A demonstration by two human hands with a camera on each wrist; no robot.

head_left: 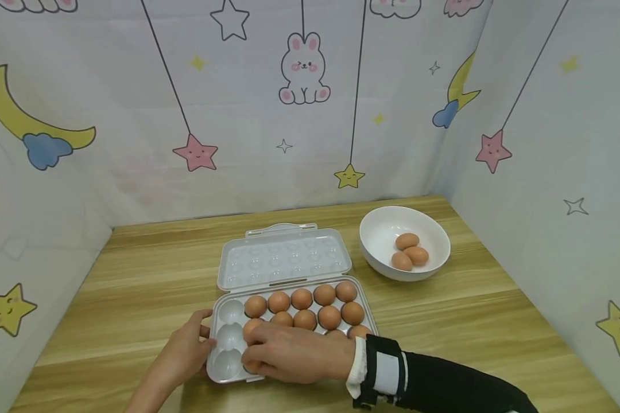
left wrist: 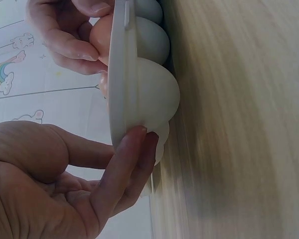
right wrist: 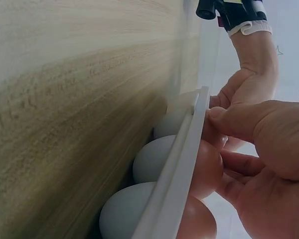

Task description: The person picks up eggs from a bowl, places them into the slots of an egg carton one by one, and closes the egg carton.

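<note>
A white plastic egg tray (head_left: 231,336) lies on the table with its lid (head_left: 284,258) folded back. Brown eggs (head_left: 302,299) fill most of its cups, and the leftmost column of cups holds none. My left hand (head_left: 183,350) grips the tray's left edge, thumb on the rim and fingers below, as the left wrist view shows. With thumb and fingers, my right hand (head_left: 299,353) pinches an egg (right wrist: 214,137) in the front row, beside the eggless column. That egg sits at its cup, and the right hand hides several eggs behind it in the head view.
A white bowl (head_left: 374,244) with three brown eggs (head_left: 416,255) stands behind the tray to the right. The wood-patterned table (head_left: 475,321) meets patterned cloth walls (head_left: 248,115) at the back and sides.
</note>
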